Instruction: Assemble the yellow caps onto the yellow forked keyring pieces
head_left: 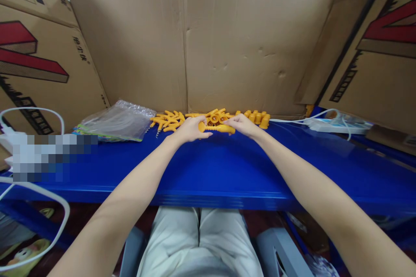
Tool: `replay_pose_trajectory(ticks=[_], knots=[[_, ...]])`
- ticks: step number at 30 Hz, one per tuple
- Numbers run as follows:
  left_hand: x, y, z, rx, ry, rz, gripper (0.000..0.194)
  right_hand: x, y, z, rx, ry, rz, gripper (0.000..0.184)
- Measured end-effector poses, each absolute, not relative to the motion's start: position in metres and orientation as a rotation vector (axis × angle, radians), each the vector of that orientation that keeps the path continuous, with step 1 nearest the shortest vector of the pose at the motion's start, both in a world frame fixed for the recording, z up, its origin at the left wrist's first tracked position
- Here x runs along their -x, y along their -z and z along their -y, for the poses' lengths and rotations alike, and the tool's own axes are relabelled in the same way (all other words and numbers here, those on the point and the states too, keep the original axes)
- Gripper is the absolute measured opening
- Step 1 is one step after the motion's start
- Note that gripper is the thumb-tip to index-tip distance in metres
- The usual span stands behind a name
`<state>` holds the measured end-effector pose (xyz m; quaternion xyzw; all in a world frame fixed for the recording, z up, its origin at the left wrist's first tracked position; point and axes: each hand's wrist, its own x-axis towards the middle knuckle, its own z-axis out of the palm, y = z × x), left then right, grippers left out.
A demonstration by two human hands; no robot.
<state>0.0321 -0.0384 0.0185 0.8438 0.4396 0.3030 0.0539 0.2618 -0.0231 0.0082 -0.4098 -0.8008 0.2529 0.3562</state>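
Both my hands reach to the far side of the blue table (208,169), where small yellow plastic parts lie against a cardboard wall. My left hand (191,130) and my right hand (242,124) are closed on the two ends of one long yellow part (217,128), held just above the table. Behind it lies a heap of yellow parts (216,117). A pile of branched yellow pieces (167,121) lies to the left of my left hand. A row of short yellow caps (258,117) stands to the right of my right hand.
A stack of clear plastic bags (115,122) lies at the left. A white power strip (338,126) with cables sits at the right. Cardboard sheets (201,47) wall the table at back and sides. White cables (32,114) loop at the left edge.
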Motion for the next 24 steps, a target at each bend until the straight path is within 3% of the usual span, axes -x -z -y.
replay_pose_trajectory(ticks=[4,13,24], knots=[[-0.03,-0.016,0.036,-2.491,-0.892,-1.355,0.03,-0.261,-0.002,0.024,1.02,-0.565,2.132,0.051],[-0.022,-0.017,0.033,-2.364,-0.846,-1.389,0.033,-0.258,0.008,0.017,0.867,0.016,2.231,0.033],[-0.024,-0.018,0.035,-2.336,-0.874,-1.371,0.031,-0.259,0.011,0.016,0.895,0.002,2.194,0.03]])
